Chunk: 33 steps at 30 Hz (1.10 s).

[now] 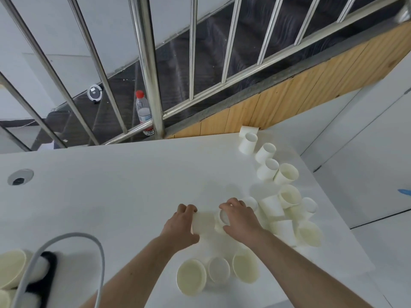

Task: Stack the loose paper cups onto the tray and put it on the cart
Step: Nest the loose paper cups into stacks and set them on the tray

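Note:
Several loose white paper cups (287, 205) lie and stand scattered over the right side of a white table (115, 187). My left hand (181, 227) grips a white paper cup (203, 223) lying on its side at the table's middle. My right hand (241, 218) holds a second cup (223, 217) whose open mouth faces the first, the two touching. Three cups (218, 271) stand upright near the front edge between my forearms. A black tray (47, 278) at the bottom left carries stacked cups (11, 271) lying on their sides, partly hidden by a grey cable (66, 237).
A steel stair railing (146, 63) rises behind the table's far edge, with a red-capped plastic bottle (144, 112) on the dark steps behind it. A round cable grommet (20, 177) sits in the tabletop at the left. White cabinets (355, 165) stand to the right.

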Available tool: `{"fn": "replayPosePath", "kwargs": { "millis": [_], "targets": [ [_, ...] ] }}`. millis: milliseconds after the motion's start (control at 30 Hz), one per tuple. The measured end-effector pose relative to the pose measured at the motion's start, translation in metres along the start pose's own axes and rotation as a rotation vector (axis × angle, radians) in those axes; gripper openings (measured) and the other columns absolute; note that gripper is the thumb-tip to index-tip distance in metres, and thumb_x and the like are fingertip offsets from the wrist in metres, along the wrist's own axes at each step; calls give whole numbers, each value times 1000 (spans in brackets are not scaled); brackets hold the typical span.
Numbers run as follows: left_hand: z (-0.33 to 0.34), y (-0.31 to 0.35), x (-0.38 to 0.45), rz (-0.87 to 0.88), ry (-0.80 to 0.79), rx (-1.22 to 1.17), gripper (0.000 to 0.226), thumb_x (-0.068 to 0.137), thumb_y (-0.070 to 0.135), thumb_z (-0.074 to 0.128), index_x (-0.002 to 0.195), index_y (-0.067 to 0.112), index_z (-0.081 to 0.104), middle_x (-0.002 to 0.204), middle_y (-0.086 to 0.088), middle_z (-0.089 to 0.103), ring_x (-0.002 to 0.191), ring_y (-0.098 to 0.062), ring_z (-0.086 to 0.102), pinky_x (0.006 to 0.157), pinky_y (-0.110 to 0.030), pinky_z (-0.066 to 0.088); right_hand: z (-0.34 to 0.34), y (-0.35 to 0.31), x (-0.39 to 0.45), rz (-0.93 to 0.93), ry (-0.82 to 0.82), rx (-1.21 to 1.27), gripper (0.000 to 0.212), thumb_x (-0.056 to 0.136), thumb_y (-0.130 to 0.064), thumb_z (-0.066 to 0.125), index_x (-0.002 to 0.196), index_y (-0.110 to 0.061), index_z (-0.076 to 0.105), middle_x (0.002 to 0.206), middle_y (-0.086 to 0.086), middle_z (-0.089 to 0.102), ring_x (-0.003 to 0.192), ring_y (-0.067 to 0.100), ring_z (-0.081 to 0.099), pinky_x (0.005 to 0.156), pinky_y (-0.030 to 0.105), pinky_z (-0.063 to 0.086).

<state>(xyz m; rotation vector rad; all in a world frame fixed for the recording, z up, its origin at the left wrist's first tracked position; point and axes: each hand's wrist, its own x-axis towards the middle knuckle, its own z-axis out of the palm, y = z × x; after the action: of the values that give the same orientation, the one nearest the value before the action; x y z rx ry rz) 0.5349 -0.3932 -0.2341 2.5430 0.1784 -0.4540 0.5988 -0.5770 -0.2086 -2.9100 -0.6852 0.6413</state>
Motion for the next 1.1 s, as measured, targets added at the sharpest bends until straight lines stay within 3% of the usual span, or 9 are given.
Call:
{"fn": "replayPosePath", "kwargs": {
  "millis": [167, 400, 567, 767, 867, 1000, 1100],
  "targets": [
    [-12, 1, 0, 0, 79, 75, 68, 74, 40, 66, 134, 27, 36, 125, 1, 36, 115, -20, 43, 89, -31, 47, 2, -1, 3, -8, -20, 8, 56, 87, -12, 55, 140, -22, 42, 139, 2, 40, 127, 23, 40, 100, 36, 39],
    [-5, 4, 1, -3, -3, 259, 88, 78, 31, 64, 149, 27, 12, 135, -5, 36, 123, -26, 34, 96, -35, 44, -1, 2, -1, -19, 22, 100, 55, 88, -18, 56, 142, -23, 41, 139, -3, 40, 128, 20, 38, 99, 33, 41],
    [0, 5, 5, 27, -1, 311, 89, 79, 26, 63, 150, 24, 10, 141, -2, 34, 128, -25, 30, 100, -35, 38, -8, 4, -5, -24, 99, 178, 55, 91, -23, 57, 143, -23, 40, 139, -7, 39, 128, 16, 38, 98, 30, 42],
    [3, 1, 5, 44, 71, 225, 98, 75, 53, 67, 151, 25, 12, 151, 4, 24, 139, -21, 20, 111, -41, 23, -15, 4, -7, -7, 183, 274, 55, 88, -29, 62, 140, -23, 45, 139, -5, 43, 128, 18, 41, 103, 33, 41],
    [-2, 7, 6, 66, 140, 11, 102, 72, 58, 71, 151, 25, 16, 152, 7, 26, 140, -16, 26, 114, -37, 24, -23, 2, -6, 56, 297, 547, 50, 86, -30, 67, 133, -22, 53, 130, -7, 51, 119, 13, 50, 102, 30, 42],
    [-6, 20, 6, 90, 215, -374, 97, 66, 48, 81, 145, 27, 29, 141, 12, 42, 125, -8, 44, 101, -25, 39, -37, -4, -8, 189, 254, 1173, 22, 89, -22, 64, 110, -22, 66, 106, -6, 65, 92, 12, 61, 75, 26, 51],
    [-8, 24, 6, 113, 289, -430, 85, 64, 47, 81, 136, 30, 39, 125, 17, 54, 116, -5, 51, 97, -28, 45, -38, -3, -7, 256, 198, 1368, 20, 90, -18, 60, 109, -21, 67, 113, 4, 66, 102, 23, 63, 72, 29, 54]
  ]
}}
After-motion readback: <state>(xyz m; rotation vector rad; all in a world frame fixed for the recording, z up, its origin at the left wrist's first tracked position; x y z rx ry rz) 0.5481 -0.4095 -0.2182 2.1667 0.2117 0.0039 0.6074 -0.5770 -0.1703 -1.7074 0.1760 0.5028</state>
